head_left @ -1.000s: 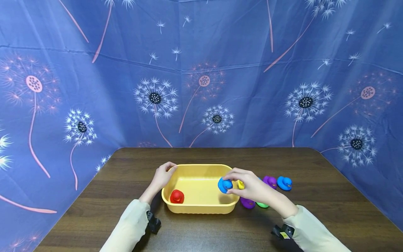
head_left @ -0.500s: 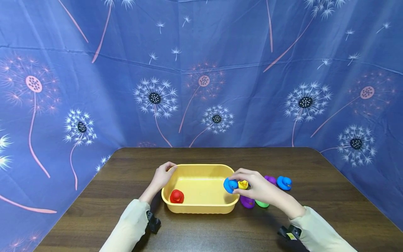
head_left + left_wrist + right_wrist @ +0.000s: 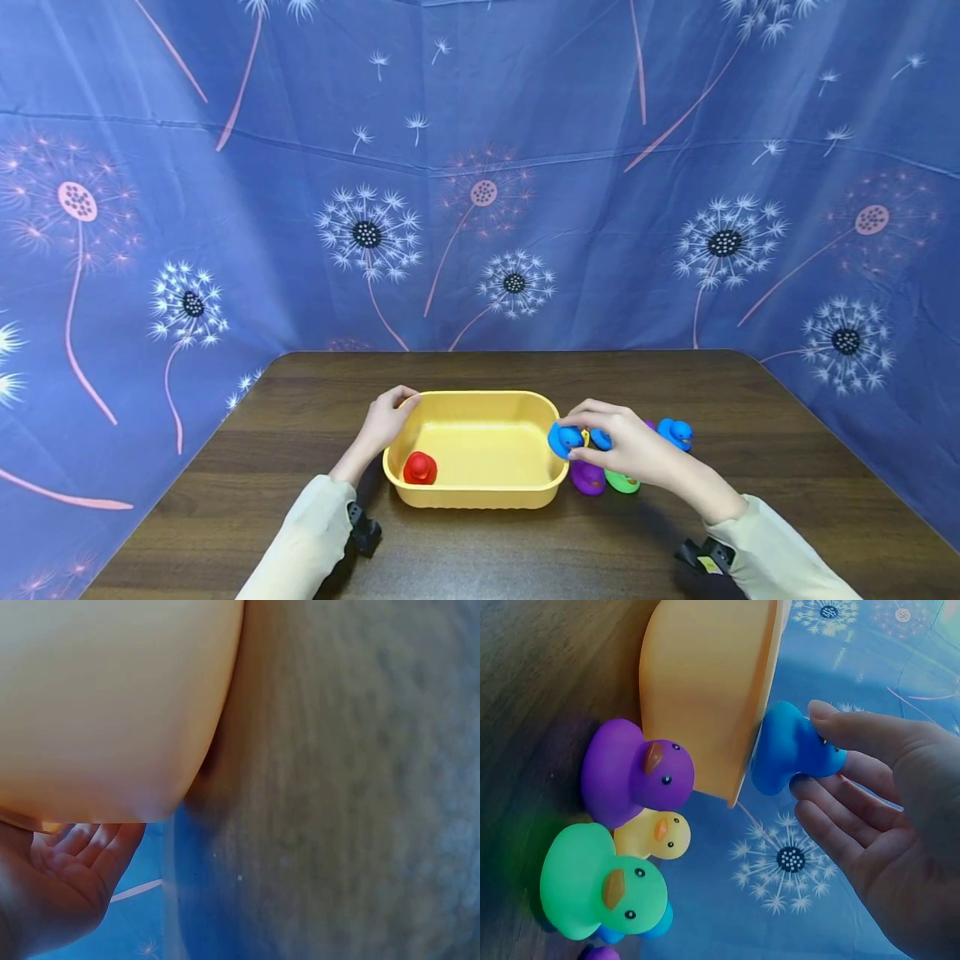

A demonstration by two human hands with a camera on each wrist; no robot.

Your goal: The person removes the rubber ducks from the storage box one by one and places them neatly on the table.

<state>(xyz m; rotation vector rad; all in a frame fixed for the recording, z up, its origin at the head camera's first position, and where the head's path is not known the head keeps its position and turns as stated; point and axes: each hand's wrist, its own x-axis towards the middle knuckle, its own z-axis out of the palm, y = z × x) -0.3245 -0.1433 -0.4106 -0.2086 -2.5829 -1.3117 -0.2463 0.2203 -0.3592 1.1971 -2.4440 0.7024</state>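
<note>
A yellow plastic tub (image 3: 480,497) sits on the table with a red rubber duck (image 3: 420,468) in its near left corner. My left hand (image 3: 384,425) holds the tub at the far left corner, thumb at the rim; the left wrist view has its fingers (image 3: 112,859) behind the wall. Between right thumb and fingers, my right hand (image 3: 633,446) pinches a blue rubber duck (image 3: 562,440) above the tub's right rim. In the right wrist view this blue duck (image 3: 780,746) is up at rim height, above the purple duck (image 3: 622,772) and the green duck (image 3: 592,885).
Several rubber ducks stand right of the tub. A purple duck (image 3: 588,478) and a green duck (image 3: 622,482) are nearest. Behind them are a yellow duck (image 3: 656,834) and another blue duck (image 3: 600,439), partly hidden. One blue duck (image 3: 677,433) stands farther right.
My right hand has moved right with the blue duck, from over the tub's inside to its right rim. The left hand and red duck stay put.
</note>
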